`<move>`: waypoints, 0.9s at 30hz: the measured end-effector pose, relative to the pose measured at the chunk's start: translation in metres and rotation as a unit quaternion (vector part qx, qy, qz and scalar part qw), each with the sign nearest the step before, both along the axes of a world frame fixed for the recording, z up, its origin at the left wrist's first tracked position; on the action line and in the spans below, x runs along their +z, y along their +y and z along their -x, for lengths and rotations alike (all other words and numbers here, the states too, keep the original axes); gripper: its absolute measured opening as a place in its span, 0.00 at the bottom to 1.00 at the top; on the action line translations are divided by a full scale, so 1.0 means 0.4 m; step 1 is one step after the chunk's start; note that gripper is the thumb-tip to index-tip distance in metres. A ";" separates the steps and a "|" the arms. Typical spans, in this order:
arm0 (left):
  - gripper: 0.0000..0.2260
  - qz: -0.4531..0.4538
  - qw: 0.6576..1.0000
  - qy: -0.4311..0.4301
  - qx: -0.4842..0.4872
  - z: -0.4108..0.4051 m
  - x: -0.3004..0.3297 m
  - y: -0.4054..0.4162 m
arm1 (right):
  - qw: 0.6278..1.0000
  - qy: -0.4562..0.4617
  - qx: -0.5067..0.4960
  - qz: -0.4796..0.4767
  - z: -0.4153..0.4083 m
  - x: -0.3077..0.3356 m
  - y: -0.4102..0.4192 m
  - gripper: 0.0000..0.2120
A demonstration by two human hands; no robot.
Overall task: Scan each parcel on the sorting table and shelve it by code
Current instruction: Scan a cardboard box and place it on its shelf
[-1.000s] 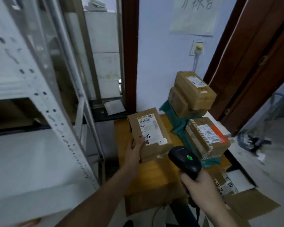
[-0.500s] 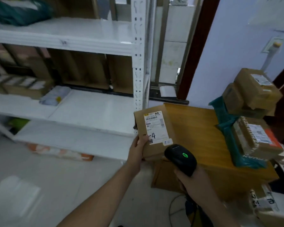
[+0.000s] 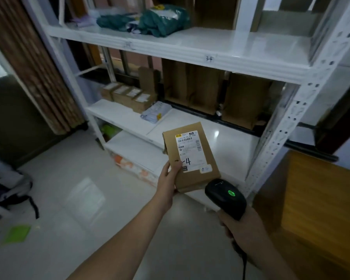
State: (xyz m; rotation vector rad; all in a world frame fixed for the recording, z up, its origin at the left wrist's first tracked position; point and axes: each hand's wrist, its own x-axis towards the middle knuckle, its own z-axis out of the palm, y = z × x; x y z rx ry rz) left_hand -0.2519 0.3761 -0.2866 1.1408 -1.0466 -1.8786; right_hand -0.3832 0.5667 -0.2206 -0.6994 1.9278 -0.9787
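My left hand grips a brown cardboard parcel by its lower left edge, thumb on the white label, which shows a barcode and a handwritten "-4". The parcel is held up in front of the white metal shelf. My right hand holds a black barcode scanner with a lit green light, just below and right of the parcel. The wooden sorting table shows at the right edge.
Green bagged parcels lie on the upper shelf. Several brown boxes and a pale bag sit on the middle shelf, with flat cardboard behind. A curtain hangs at left; the tiled floor lies below.
The view has swung left from the sorting table to the shelf. My left hand has carried the parcel along, and my right hand keeps the scanner just below it.
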 end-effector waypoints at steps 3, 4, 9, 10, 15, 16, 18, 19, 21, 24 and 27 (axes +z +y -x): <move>0.33 -0.004 1.000 -0.005 0.018 -0.087 -0.009 -0.110 | 1.000 0.013 0.014 0.005 -0.070 0.002 -0.114 0.09; 0.33 -0.002 1.000 -0.009 0.022 -0.112 -0.012 -0.148 | 1.000 0.017 0.020 0.009 -0.091 0.004 -0.153 0.09; 0.30 -0.011 0.999 -0.027 0.040 -0.181 -0.037 -0.315 | 0.998 0.036 0.042 0.041 -0.147 0.024 -0.319 0.07; 0.29 -0.015 0.999 -0.026 0.041 -0.183 -0.042 -0.346 | 0.997 0.040 0.047 0.044 -0.149 0.027 -0.350 0.07; 0.34 -0.019 0.999 -0.022 0.046 -0.155 -0.082 -0.519 | 0.997 0.049 0.057 0.031 -0.112 0.011 -0.521 0.07; 0.34 -0.017 0.999 -0.020 0.048 -0.144 -0.088 -0.557 | 0.997 0.050 0.058 0.025 -0.098 0.003 -0.560 0.07; 0.34 -0.015 0.999 -0.018 0.046 -0.122 -0.103 -0.630 | 0.996 0.054 0.062 0.018 -0.068 -0.014 -0.636 0.07; 0.32 -0.015 0.999 -0.017 0.045 -0.110 -0.110 -0.666 | 0.996 0.056 0.062 0.014 -0.051 -0.022 -0.676 0.07; 0.29 -0.023 0.998 -0.021 0.048 -0.083 -0.117 -0.730 | 0.996 0.069 0.064 0.000 -0.018 -0.033 -0.749 0.07; 0.31 -0.045 0.996 -0.051 0.059 -0.040 -0.124 -0.818 | 0.995 0.077 0.065 -0.014 0.026 -0.039 -0.845 0.06; 0.29 -0.059 0.994 -0.084 0.045 0.004 -0.141 -0.894 | 0.995 0.072 0.061 -0.027 0.065 -0.048 -0.924 0.04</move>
